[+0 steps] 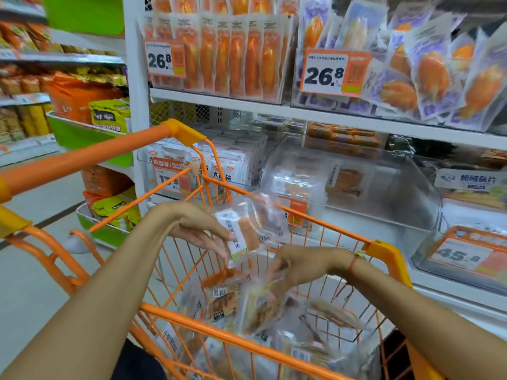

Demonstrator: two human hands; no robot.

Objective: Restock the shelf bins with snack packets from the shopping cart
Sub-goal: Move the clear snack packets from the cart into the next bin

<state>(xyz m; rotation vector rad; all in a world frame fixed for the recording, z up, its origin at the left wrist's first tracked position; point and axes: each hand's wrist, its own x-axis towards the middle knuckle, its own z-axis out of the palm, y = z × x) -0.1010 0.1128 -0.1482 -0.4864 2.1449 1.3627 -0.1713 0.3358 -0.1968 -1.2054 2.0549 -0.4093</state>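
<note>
**Mid-restock: packets in hand, cart still loaded**

The left hand point(200, 234) holds a clear snack packet point(247, 231) with orange filling, mid-frame above the shopping cart point(384, 250); fingers look pinched on its left edge, blur makes the exact grip unclear. The right hand point(290, 267), lower centre, reaches down into the cart pile point(263, 311), fingers curled around a blurred packet. Many packets remain in the basket, so I judge plenty is left to do. The clear shelf bin point(356, 182) right of centre holds only a few packets point(343, 182); looks far from full.

Readable writing: price tags "26.8" upper left point(164, 60) and upper centre point(334, 74); "45.8" lower right point(461, 255); a partly hidden tag starting "1" behind the cart wire. Chinese label text on the held packet is too blurred to read.
</note>
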